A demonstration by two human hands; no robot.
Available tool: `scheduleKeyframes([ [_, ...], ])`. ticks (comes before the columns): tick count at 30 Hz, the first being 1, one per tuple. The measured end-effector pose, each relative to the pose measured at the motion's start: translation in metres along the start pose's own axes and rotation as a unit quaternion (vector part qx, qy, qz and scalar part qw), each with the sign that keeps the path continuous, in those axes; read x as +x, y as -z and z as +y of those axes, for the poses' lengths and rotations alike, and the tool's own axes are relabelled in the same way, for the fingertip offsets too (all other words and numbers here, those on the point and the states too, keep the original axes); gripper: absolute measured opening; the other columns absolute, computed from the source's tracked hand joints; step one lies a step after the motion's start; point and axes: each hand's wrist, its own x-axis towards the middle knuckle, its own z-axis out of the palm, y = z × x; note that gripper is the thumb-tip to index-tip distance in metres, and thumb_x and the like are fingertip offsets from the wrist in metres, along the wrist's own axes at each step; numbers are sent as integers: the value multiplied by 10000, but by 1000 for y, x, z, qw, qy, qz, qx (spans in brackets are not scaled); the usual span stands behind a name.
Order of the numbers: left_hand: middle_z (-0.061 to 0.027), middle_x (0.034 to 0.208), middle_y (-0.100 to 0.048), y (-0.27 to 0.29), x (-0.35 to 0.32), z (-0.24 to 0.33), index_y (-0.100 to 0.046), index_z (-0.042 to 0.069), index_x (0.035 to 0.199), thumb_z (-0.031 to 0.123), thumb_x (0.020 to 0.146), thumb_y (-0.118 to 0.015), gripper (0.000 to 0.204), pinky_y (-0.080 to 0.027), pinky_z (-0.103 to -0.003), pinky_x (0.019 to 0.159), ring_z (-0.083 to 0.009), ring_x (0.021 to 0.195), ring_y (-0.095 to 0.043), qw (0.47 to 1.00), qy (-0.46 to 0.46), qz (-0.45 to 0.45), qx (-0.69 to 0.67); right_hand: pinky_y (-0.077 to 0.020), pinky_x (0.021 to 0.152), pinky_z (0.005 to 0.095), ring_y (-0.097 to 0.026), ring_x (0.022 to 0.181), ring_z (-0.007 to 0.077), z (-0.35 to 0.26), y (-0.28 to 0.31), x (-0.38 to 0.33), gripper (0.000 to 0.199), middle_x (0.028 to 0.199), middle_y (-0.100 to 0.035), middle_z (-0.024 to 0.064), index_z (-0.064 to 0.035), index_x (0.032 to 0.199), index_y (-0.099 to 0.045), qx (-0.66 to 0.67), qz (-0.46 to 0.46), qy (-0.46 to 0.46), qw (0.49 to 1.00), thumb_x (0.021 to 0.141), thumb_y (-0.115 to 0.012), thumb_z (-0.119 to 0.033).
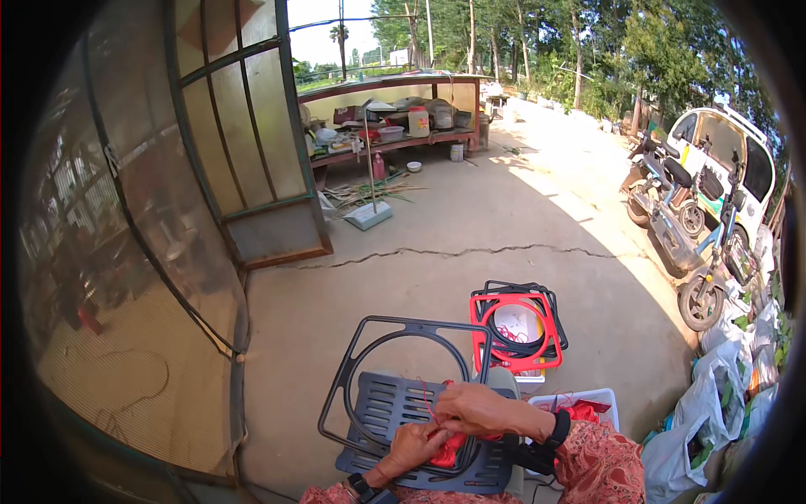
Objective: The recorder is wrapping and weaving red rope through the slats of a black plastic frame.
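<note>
A black square frame with a round ring inside lies tilted over a grey slotted plastic board in front of me. At the frame's near right corner, my left hand is closed, its fingertips pinching a bunched red fabric. Just above and right of it, my right hand pinches a thin red string that rises in a loop past the fingers. The two hands' fingertips meet, hiding the exact spot where string and fabric join. Both wrists carry dark bands.
Beyond my right hand, a red square frame and black frames rest on a white box. A white bin of red material stands near my right forearm. Sacks and scooters line the right; a long-handled dustpan stands ahead.
</note>
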Motion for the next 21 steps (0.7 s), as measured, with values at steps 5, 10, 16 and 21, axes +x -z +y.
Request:
scheduleKeyframes([
  [5, -153, 724, -673, 5, 12, -9, -721, 100, 968, 392, 913, -636, 309, -510, -431, 606, -373, 702, -666, 995, 49, -63, -62, -479, 795, 409, -602, 954, 293, -11, -51, -24, 160, 934, -629, 84, -84, 941, -639, -12, -27, 23, 999, 834, -653, -204],
  [10, -158, 787, -682, 5, 16, -12, -707, 99, 964, 384, 929, -606, 304, -501, -427, 637, -374, 769, -665, 994, 38, -63, -85, -479, 802, 411, -614, 970, 259, -20, -64, -26, 134, 968, -640, 69, -93, 926, -645, -128, -26, 21, 991, 871, -611, -210],
  [16, -148, 793, -676, 4, 16, -13, -665, 110, 926, 332, 918, -580, 238, -508, -471, 664, -372, 774, -663, 995, 30, -80, -45, -461, 815, 394, -619, 954, 244, -34, -56, -15, 136, 928, -650, 71, -97, 924, -655, -179, -87, 16, 980, 830, -607, -183],
  [21, -145, 789, -678, 5, 16, -15, -667, 110, 916, 346, 920, -581, 251, -506, -474, 664, -372, 776, -663, 995, 30, -83, -37, -444, 785, 411, -631, 905, 247, -29, -72, -13, 89, 868, -666, 70, -100, 801, -681, -165, -34, 21, 986, 762, -643, -171],
])
